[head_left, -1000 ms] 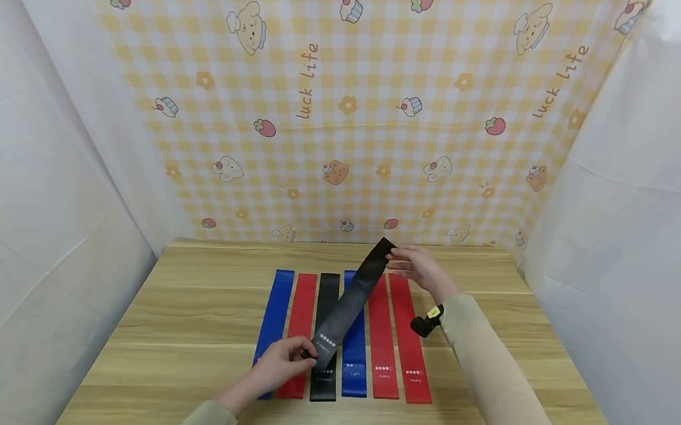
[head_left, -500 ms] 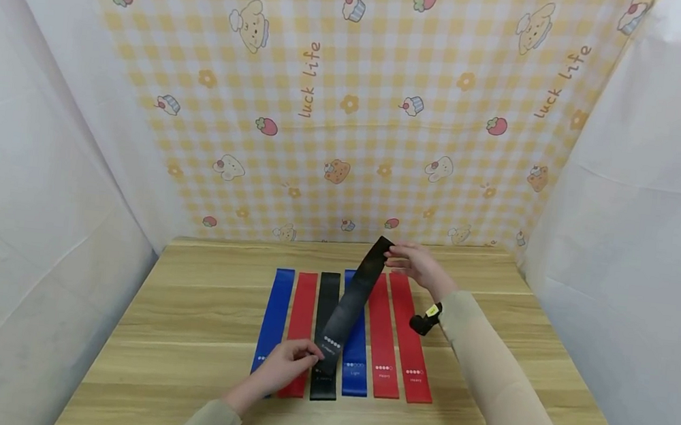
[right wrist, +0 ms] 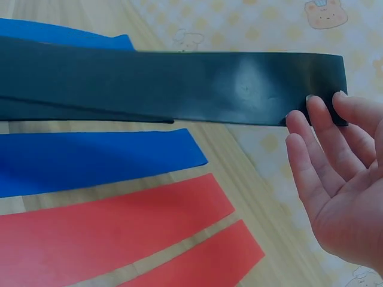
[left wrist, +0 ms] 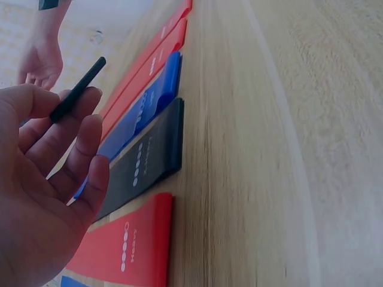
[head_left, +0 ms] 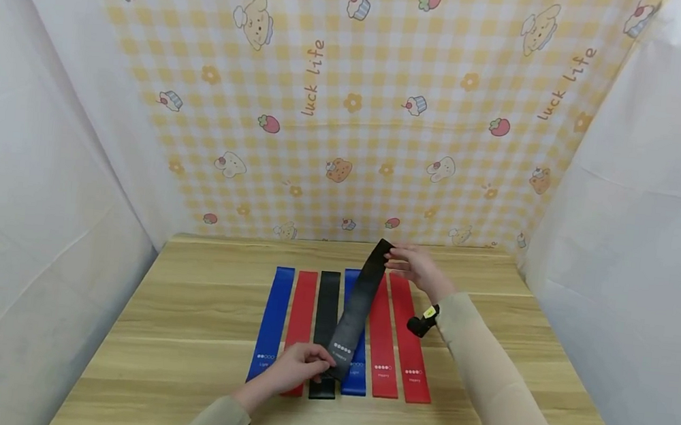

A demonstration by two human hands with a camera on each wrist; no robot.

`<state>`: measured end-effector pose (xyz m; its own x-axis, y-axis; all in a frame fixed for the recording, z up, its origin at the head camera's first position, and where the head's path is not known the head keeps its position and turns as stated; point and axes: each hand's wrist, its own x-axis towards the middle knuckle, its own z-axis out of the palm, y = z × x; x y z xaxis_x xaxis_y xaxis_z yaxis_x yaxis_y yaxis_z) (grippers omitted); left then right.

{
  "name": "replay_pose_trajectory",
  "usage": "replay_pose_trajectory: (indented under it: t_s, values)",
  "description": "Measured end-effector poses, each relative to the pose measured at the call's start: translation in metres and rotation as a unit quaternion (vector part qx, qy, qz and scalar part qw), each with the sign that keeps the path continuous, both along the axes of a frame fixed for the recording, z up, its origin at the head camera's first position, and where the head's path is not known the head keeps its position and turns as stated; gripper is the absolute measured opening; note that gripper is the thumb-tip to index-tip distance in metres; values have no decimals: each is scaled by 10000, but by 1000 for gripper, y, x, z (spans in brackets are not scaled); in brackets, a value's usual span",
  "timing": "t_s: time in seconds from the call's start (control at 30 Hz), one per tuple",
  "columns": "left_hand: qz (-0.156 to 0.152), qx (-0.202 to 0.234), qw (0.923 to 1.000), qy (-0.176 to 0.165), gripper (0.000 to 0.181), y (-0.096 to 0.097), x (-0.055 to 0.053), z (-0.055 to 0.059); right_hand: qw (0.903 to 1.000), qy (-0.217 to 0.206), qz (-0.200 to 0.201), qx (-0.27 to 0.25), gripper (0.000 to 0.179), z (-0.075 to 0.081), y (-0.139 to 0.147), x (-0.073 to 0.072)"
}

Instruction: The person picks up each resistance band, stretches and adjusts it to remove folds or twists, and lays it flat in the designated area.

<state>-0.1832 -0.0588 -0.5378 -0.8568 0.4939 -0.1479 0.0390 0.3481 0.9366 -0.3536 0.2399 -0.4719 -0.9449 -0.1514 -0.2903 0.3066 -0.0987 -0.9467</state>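
Both hands hold a black resistance band [head_left: 359, 307] slantwise above a row of flat bands. My left hand [head_left: 303, 366] pinches its near end, the printed one, between thumb and forefinger; the left wrist view shows that end [left wrist: 79, 89] edge-on, raised off the table. At the far end, the thumb and fingertips of my right hand [right wrist: 344, 173] pinch the band's corner. Below lie a second black band [head_left: 328, 307] and, partly covered in the head view, a blue band [head_left: 354, 385]. White dots and lettering mark the near ends.
Left of the black band lie a red band [head_left: 302, 308] and a blue band [head_left: 273, 315]. On the right are two more red bands, an inner one [head_left: 386, 357] and an outer one [head_left: 410, 346]. A patterned cloth [head_left: 348, 131] hangs behind the wooden table [head_left: 202, 309].
My left hand has moved right with the held band's near end, which shifts from over the lying black band toward the blue one. The right hand has barely moved.
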Motion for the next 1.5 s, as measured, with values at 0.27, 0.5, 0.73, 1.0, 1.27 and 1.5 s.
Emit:
replay_pose_trajectory:
  t_s: [0.27, 0.5, 0.73, 1.0, 1.27, 1.5]
  values:
    - [-157, -43, 9999, -53, 16, 13, 1, -2, 9998, -23, -173, 13, 50, -9, 1, -1]
    - [-306, 151, 9991, -266, 15, 25, 1, -6, 9996, 78, -251, 45, 50, -13, 3, -1]
    - [-508, 95, 9978, -412, 14, 38, 2, -8, 9986, 67, -252, 463, 49, -17, 9, 0]
    - [-534, 272, 9964, -592, 12, 55, 2, -11, 9974, 159, -284, 639, 47, -21, 18, -3]
    - [-608, 493, 9934, -839, 12, 77, 3, -15, 9967, 143, -341, 727, 49, -19, 23, -3]
    - [-594, 649, 9918, -923, 11, 92, 4, -18, 9967, 175, -349, 716, 48, -19, 30, -3]
